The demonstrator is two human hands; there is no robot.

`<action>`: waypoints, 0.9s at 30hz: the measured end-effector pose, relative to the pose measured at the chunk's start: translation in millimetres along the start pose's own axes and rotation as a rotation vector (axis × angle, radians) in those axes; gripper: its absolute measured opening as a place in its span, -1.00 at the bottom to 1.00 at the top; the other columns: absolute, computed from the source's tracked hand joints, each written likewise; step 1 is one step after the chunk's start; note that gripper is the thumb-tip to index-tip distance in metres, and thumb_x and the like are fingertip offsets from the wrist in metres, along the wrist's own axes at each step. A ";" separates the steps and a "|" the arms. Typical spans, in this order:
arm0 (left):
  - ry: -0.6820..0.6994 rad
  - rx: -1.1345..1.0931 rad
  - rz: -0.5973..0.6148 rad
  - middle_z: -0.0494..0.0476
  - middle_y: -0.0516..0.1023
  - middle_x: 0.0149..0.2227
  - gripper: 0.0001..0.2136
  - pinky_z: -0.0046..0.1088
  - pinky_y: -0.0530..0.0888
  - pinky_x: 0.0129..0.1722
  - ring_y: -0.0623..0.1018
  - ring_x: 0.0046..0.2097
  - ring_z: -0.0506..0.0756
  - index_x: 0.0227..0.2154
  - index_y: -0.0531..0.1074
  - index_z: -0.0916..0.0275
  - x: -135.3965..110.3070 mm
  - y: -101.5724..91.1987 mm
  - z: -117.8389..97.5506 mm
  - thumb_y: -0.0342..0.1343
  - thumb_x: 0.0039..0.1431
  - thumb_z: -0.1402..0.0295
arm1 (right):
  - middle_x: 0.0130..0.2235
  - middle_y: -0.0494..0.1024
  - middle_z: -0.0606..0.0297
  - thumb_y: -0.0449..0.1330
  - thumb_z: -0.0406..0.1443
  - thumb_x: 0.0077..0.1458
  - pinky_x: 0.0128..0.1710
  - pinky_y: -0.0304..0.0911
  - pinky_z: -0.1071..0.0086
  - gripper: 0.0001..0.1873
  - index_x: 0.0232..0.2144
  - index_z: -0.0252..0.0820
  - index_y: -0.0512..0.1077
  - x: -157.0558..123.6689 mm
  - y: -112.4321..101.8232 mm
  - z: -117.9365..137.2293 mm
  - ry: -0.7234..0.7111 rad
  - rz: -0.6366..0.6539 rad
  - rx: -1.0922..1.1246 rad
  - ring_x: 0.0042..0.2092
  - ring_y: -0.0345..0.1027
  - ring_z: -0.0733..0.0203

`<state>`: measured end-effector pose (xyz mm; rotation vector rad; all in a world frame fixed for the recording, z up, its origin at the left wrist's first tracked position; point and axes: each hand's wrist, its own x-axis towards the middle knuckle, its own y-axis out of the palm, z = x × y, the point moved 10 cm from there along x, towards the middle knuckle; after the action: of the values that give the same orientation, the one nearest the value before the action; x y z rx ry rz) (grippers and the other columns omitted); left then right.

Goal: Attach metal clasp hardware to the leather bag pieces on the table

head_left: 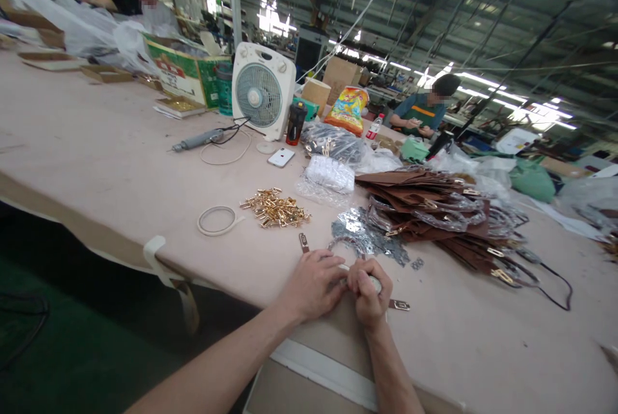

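My left hand (318, 282) rests at the table's front edge with its fingers bent down over a brown bag piece, mostly hidden under both hands. A strap end with a metal fitting (303, 243) sticks out on the left and another strap end (400, 305) on the right. Beyond the fingers curves a plastic-wrapped handle loop (347, 241). My right hand (369, 288) is closed in a fist beside the left, around a tool with a pale rounded end (375, 284); its tip is hidden. Flat silver metal plates (371, 234) and gold fittings (276, 209) lie just beyond.
Brown bag pieces (434, 208) are piled at right. A tape roll (215, 221), phone (280, 156), corded electric screwdriver (200, 140), tumbler (295, 123) and box fan (263, 92) stand or lie farther back. A co-worker (422, 111) sits beyond the table; others are at far left.
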<state>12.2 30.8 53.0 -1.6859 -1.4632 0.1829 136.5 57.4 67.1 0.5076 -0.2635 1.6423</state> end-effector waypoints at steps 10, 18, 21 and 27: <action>-0.007 0.053 0.036 -0.07 0.57 0.18 -0.72 -0.07 0.28 0.25 0.39 0.26 0.22 0.07 0.55 -0.10 -1.2 4.7 0.3 0.19 0.33 0.24 | -0.59 0.14 0.49 0.10 -0.21 0.37 -0.64 -0.06 0.47 -0.63 -0.51 -0.15 0.30 -8.6 -20.7 27.9 -0.120 -0.252 0.169 -0.64 0.01 0.38; -0.014 0.067 0.050 -0.10 0.56 0.18 -0.71 -0.06 0.29 0.25 0.38 0.25 0.23 0.09 0.54 -0.14 -0.8 4.7 0.9 0.17 0.34 0.25 | -0.58 0.19 0.46 0.06 -0.25 0.37 -0.55 0.04 0.38 -0.66 -0.49 -0.14 0.33 -31.7 -0.3 29.0 -0.266 -0.253 -0.050 -0.58 0.09 0.30; -0.025 0.073 0.043 -0.11 0.57 0.18 -0.72 -0.06 0.29 0.25 0.39 0.25 0.23 0.08 0.55 -0.14 -0.7 5.9 3.3 0.17 0.35 0.24 | -0.59 0.20 0.46 0.05 -0.27 0.37 -0.54 0.07 0.36 -0.67 -0.49 -0.13 0.33 -33.0 2.4 30.2 -0.312 -0.255 -0.125 -0.58 0.10 0.29; -0.022 0.080 0.027 -0.11 0.58 0.15 -0.76 -0.07 0.31 0.21 0.38 0.25 0.23 0.05 0.55 -0.13 -0.9 5.9 5.1 0.12 0.39 0.18 | -0.59 0.24 0.45 0.08 -0.26 0.35 -0.55 0.11 0.34 -0.68 -0.49 -0.13 0.34 -31.2 9.8 30.2 -0.379 -0.222 -0.200 -0.58 0.15 0.28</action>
<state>13.1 33.0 45.5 -1.6439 -1.4312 0.2724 134.1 14.8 80.0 0.6687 -0.6229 1.2811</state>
